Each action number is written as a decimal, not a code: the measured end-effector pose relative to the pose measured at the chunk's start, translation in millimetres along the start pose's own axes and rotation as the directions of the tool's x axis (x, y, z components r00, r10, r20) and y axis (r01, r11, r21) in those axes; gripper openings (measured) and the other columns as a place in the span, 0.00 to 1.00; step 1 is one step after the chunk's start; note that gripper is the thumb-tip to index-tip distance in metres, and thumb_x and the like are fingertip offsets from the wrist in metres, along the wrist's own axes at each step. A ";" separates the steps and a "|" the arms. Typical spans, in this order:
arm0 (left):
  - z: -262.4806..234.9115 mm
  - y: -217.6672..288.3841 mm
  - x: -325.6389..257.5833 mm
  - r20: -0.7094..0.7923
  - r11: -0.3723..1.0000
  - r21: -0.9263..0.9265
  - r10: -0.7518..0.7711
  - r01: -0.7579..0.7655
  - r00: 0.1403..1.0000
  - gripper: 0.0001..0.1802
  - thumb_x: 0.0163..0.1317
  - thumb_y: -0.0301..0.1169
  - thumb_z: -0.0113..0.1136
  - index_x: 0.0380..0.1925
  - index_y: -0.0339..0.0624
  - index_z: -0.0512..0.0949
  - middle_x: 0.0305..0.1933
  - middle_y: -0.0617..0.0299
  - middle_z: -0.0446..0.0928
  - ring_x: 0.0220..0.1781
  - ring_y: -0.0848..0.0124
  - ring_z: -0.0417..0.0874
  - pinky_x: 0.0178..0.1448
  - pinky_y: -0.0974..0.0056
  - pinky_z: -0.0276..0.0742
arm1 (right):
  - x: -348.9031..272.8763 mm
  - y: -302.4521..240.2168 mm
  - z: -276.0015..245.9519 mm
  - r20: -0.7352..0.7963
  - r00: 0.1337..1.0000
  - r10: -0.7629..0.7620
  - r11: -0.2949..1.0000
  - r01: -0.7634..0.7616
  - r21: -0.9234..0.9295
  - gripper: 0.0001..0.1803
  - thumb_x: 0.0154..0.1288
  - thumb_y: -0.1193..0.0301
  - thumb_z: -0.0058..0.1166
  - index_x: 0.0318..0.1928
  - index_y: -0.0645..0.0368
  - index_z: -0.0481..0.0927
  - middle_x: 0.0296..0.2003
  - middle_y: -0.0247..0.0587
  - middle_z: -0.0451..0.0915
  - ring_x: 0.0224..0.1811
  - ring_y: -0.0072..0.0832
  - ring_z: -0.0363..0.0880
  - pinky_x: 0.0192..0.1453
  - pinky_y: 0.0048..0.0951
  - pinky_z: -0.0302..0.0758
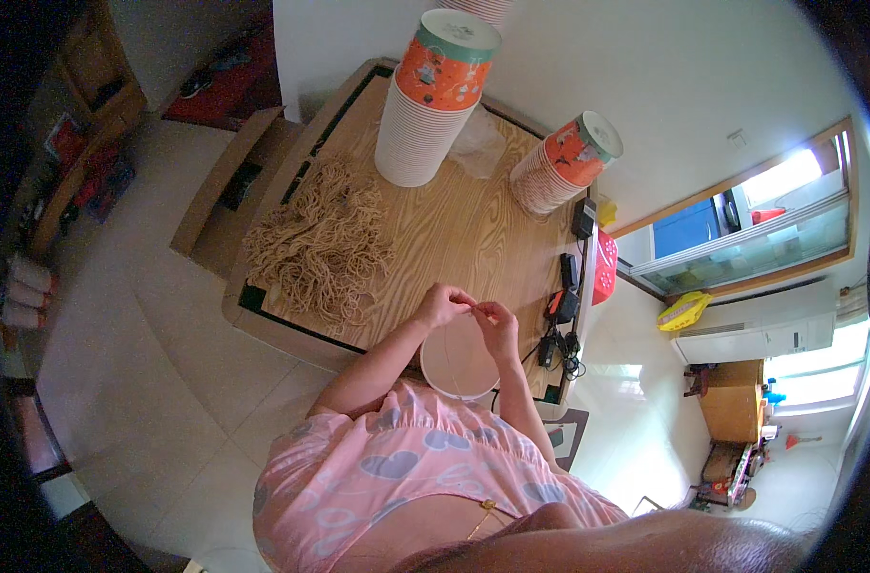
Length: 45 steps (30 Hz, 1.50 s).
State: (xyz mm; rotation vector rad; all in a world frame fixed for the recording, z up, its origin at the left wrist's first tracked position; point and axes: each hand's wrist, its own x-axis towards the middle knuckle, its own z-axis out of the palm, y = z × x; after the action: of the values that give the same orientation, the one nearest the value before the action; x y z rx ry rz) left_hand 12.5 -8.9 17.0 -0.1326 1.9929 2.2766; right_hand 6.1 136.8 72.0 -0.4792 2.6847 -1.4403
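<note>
My left hand [443,304] and my right hand [497,325] meet at the fingertips near the table's front edge, both closed in a pinch. A thin tan string [462,355] seems to trail down from the pinched fingers; its end is too small to make out. Just below the hands, close against my body, is a round pale paper tub [445,368] with its open mouth facing up. Left of my left hand lies a tangled heap of tan string [322,239].
A tall stack of upturned paper tubs [418,129] stands at the back of the wooden table [445,234], a shorter stack [554,177] to its right. Clear plastic [478,143] lies between them. Black power adapters [561,306] line the right edge. An opened cardboard box [234,191] is at the left.
</note>
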 end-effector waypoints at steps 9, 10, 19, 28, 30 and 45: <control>3.5 0.5 -1.8 -0.022 0.998 0.043 0.037 -0.036 0.999 0.05 0.49 0.23 0.61 0.28 0.37 0.80 0.27 0.62 0.79 0.29 0.76 0.78 0.36 0.71 0.74 | -2.4 -4.1 -4.1 0.030 0.998 0.047 0.995 -0.050 0.090 0.03 0.54 0.77 0.54 0.31 0.63 0.78 0.26 0.37 0.79 0.31 0.19 0.74 0.36 0.22 0.71; 4.2 2.4 -2.3 -0.035 0.996 0.081 0.032 -0.029 0.999 0.05 0.49 0.24 0.61 0.28 0.37 0.80 0.27 0.62 0.79 0.28 0.77 0.78 0.36 0.71 0.74 | -2.2 -2.4 -4.1 0.028 0.999 0.045 0.996 -0.047 0.080 0.03 0.54 0.77 0.54 0.31 0.63 0.78 0.26 0.37 0.79 0.31 0.19 0.74 0.36 0.22 0.71; 5.2 7.2 -5.5 -0.069 0.985 0.167 0.046 -0.034 0.997 0.05 0.49 0.27 0.62 0.27 0.39 0.80 0.26 0.63 0.79 0.26 0.77 0.77 0.33 0.71 0.74 | -2.2 -4.1 -4.2 0.009 0.999 0.046 0.998 -0.047 0.049 0.03 0.53 0.76 0.55 0.30 0.63 0.77 0.26 0.38 0.79 0.29 0.21 0.75 0.36 0.23 0.71; 5.8 -5.6 -0.8 -0.079 0.987 0.158 0.035 -0.022 0.996 0.04 0.50 0.26 0.60 0.26 0.38 0.79 0.25 0.63 0.79 0.27 0.78 0.77 0.34 0.71 0.74 | -3.0 -5.5 -3.8 0.001 1.000 0.030 0.999 -0.030 0.026 0.03 0.53 0.76 0.55 0.29 0.62 0.77 0.25 0.38 0.79 0.29 0.21 0.75 0.37 0.23 0.71; 5.7 -9.2 0.4 -0.084 0.991 0.134 0.027 -0.015 0.996 0.04 0.50 0.26 0.59 0.25 0.37 0.79 0.25 0.63 0.79 0.27 0.78 0.77 0.34 0.71 0.74 | -3.2 -6.6 -3.3 0.001 1.000 0.027 0.999 -0.027 0.044 0.03 0.53 0.76 0.55 0.29 0.62 0.77 0.25 0.38 0.79 0.29 0.21 0.75 0.37 0.23 0.71; 5.2 -1.6 -4.1 -0.087 0.984 0.169 0.079 -0.064 0.993 0.06 0.46 0.29 0.61 0.26 0.41 0.81 0.24 0.61 0.80 0.27 0.76 0.79 0.33 0.71 0.75 | -3.3 3.9 -2.3 -0.023 0.999 0.044 0.999 -0.044 -0.021 0.04 0.53 0.74 0.55 0.30 0.61 0.78 0.25 0.41 0.79 0.28 0.25 0.76 0.36 0.26 0.72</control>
State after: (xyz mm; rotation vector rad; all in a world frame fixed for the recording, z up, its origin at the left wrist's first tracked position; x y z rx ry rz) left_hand 16.7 -3.6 16.7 -0.1580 2.2599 2.1705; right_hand 7.8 141.7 69.8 -0.4049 2.7131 -1.4148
